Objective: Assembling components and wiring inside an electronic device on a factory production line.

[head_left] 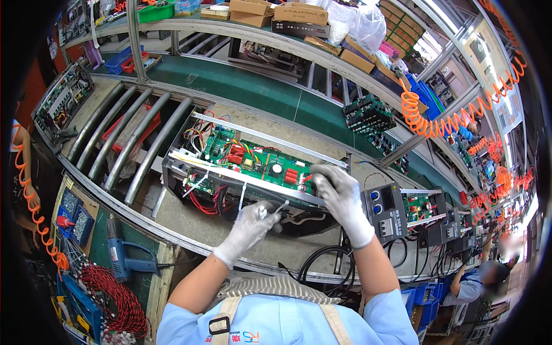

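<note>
One gloved left hand [251, 226] had its grip closed on a slender pale piece [282, 206] too small to identify; the gloved right hand [341, 198], grip state impossible to tell, hid one end of a green circuit board [261, 160] in an open chassis [270, 186] on the surface [184, 221]. Lettering marked a dark control panel [380, 214] and the blue shirt [276, 319]

head-worn fisheye, facing forward and down, near hands [248, 229] [345, 201]
</note>
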Demonstrator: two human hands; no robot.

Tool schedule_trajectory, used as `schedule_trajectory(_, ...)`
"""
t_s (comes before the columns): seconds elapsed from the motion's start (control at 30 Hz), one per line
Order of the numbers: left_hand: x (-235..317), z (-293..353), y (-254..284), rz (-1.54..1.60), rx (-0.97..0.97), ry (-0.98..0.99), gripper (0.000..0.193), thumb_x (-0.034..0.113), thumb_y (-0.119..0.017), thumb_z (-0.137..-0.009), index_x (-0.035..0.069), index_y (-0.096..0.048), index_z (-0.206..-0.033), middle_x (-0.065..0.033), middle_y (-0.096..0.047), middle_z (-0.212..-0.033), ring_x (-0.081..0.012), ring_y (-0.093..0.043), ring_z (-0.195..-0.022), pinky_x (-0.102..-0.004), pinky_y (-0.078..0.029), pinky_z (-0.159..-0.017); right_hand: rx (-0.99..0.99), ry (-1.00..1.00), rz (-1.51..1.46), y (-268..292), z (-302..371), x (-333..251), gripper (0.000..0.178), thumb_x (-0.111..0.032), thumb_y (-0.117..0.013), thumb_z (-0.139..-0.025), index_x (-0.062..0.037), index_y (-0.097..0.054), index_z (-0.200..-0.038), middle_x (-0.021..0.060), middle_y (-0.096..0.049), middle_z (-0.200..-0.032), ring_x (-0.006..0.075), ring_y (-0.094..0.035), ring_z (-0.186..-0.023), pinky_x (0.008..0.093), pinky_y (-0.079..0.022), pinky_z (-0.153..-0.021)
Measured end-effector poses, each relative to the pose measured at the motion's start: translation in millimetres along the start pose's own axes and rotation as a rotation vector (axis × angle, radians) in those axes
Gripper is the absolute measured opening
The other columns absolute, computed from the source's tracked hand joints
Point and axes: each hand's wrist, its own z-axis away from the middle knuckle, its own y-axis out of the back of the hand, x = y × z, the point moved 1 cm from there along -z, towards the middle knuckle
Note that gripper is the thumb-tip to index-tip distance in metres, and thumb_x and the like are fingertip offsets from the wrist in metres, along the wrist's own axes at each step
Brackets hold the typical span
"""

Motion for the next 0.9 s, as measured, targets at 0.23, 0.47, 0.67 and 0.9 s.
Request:
schedule_trajectory(0.23,-29.2,-20.1,-21.3,0.12,-0.142,-0.129,0.015,0.012,-0.064,-0.09,0.002,-0.064,-0.1,-0.0052,-0.067,-0.07,-0.0071,-0.05,-0.052,-0.0251,-0.037,-0.046,-0.351,-0.074,-0.061,-24.2,-15.6,24.3,0.029,-0.023,-0.055,-0.094,-0.0028,-0.064,-0.112,0.0185,-0.066,-0.106,0.0329,-0.064,-0.1,0.037,-0.049,-0.086)
schedule_trajectory(0.47,-10.0,-11.6,-9.7,0.088,0.118,-0.067,0.023,0.016,-0.065,-0.089,-0.002,-0.065,-0.103,-0.0063,-0.066,-0.067,-0.0098,-0.052,-0.054,-0.0265,-0.039,-0.051,-0.55,-0.077,-0.101,-24.4,-27.3,19.4,0.032,-0.026,-0.054,-0.099,0.0011,-0.065,-0.112,0.0092,-0.067,-0.104,0.0171,-0.061,-0.098,0.0321,-0.046,-0.091)
schedule_trajectory(0.67,-4.3,-7.9,-24.5,0.239,0.035,-0.144,0.024,0.022,-0.064,-0.092,0.0,-0.066,-0.1,-0.0041,-0.065,-0.068,-0.0084,-0.051,-0.055,-0.0253,-0.038,-0.05,-0.436,-0.13,-0.274,-24.9,-23.8,28.6,0.031,-0.026,-0.055,-0.098,0.001,-0.066,-0.109,0.009,-0.067,-0.102,0.016,-0.06,-0.097,0.0313,-0.046,-0.09)
schedule_trajectory(0.9,-51.5,-67.4,-46.6,0.285,0.197,-0.376,0.014,0.013,-0.06,-0.092,0.006,-0.064,-0.081,0.0019,-0.056,-0.06,-0.0064,-0.046,-0.048,-0.0261,-0.036,-0.043,-0.499,-0.146,-0.145,-24.8,-28.7,29.4,0.026,-0.019,-0.056,-0.096,0.0025,-0.066,-0.106,0.0062,-0.067,-0.094,0.0135,-0.06,-0.09,0.0304,-0.047,-0.086)
